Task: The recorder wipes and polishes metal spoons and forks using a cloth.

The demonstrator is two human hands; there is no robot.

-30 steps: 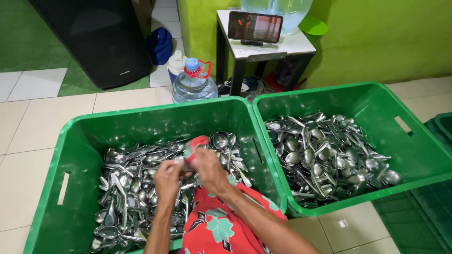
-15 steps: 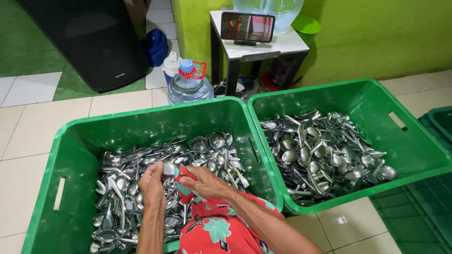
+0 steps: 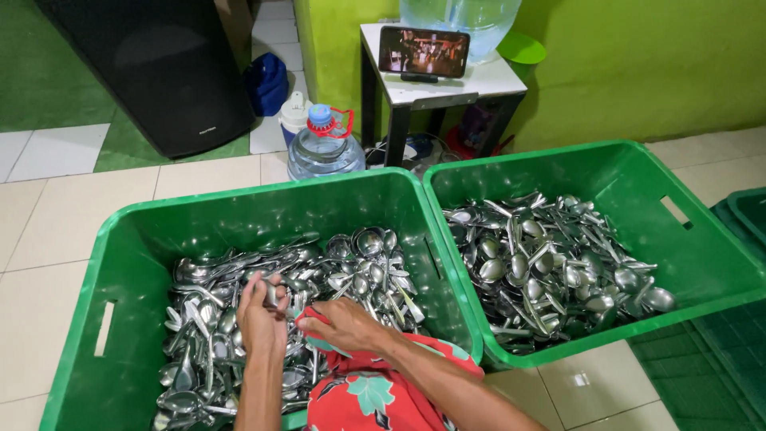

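Pale floor tiles and a bright green wall frame two green plastic crates, with the person seated over the nearer one.

Closest in, a red flowered cloth (image 3: 363, 391) drapes over the lap and the crate's front rim. Just above it the right hand (image 3: 345, 326) lies palm-down with fingers curled, pinching a fold of the cloth. Just to its left the left hand (image 3: 262, 313) is raised a little, fingers bunched around a spoon (image 3: 270, 294); the forearm rises straight from the bottom edge, wrist bent slightly forward.

Under and around both hands lies the heap of metal spoons (image 3: 351, 267) filling the left crate (image 3: 112, 247). Each spoon looks stiff, light and smooth, so probably slick. The narrow handle seems the surest place to grip, since the rounded bowl would likely slide between fingertips. Tangled as they are, lifting one may drag its neighbours.

Right of the right hand, past the shared crate walls, the second crate (image 3: 702, 255) holds a similar pile.

Beyond the hands stand a water bottle (image 3: 323, 148), a small white table (image 3: 495, 80) carrying a propped phone (image 3: 423, 52), and a black speaker cabinet (image 3: 159, 72) farther left.
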